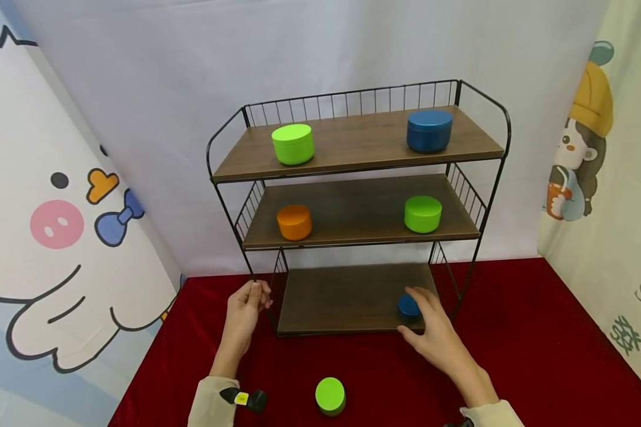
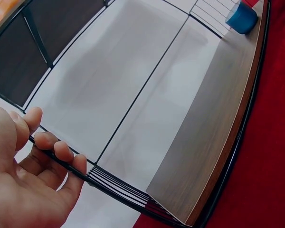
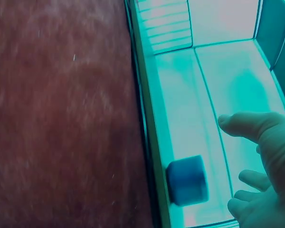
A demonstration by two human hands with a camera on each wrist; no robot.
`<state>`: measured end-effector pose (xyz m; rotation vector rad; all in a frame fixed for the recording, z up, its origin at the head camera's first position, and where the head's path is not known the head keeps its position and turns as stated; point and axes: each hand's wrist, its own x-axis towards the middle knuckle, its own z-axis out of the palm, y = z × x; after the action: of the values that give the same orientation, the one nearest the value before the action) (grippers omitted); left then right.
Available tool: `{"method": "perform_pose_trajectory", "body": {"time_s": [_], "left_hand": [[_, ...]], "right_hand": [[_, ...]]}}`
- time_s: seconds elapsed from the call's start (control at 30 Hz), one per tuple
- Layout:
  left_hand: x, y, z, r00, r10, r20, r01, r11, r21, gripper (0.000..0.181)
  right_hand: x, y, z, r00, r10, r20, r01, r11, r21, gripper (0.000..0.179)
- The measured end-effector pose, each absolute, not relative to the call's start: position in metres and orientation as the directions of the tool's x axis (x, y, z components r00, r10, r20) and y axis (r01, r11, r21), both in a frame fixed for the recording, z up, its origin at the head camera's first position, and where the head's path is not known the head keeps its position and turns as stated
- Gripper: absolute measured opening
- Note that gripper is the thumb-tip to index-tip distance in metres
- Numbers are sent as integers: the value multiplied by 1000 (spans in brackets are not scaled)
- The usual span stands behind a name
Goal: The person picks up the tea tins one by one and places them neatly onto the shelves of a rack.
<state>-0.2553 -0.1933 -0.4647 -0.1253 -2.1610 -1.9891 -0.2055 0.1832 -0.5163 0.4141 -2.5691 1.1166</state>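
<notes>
A three-tier shelf rack (image 1: 360, 207) with dark wooden boards and a black wire frame stands at the back. My left hand (image 1: 247, 298) grips its left front post (image 2: 59, 160), fingers curled round the thin metal in the left wrist view. Near the right end of the bottom board sits a small round blue tin (image 1: 408, 306). Beside it is my right hand (image 1: 432, 332), thumb and fingers spread apart and holding nothing. From the right wrist, the blue tin (image 3: 187, 180) shows apart from the fingers, near the board's front edge.
On the top board are a green tin (image 1: 292, 145) and a blue oval tin (image 1: 430, 130). The middle board carries an orange tin (image 1: 294, 222) and a green tin (image 1: 423, 214). Another green tin (image 1: 330, 396) stands on the red cloth (image 1: 518, 356) in front.
</notes>
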Motion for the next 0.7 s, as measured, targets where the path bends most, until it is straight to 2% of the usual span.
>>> {"method": "perform_pose_trajectory", "body": {"time_s": [0.17,0.37,0.7], "left_hand": [[-255,-193,-464,-977,-75,202,195,92,977,33],[-254,-193,-463,-978,-80,193,186,92,978,32],[-255,-192,-464,-976,-74,207,200,92,975,32]], "right_hand": [[-194,176,-508,-908,-170,382,-394,652,-648,80],[-182,169,-502,-882,-193,430,-445,642,-624,81],[-160,153,-508,-843,-219,491,-513,602,-612,83]]}}
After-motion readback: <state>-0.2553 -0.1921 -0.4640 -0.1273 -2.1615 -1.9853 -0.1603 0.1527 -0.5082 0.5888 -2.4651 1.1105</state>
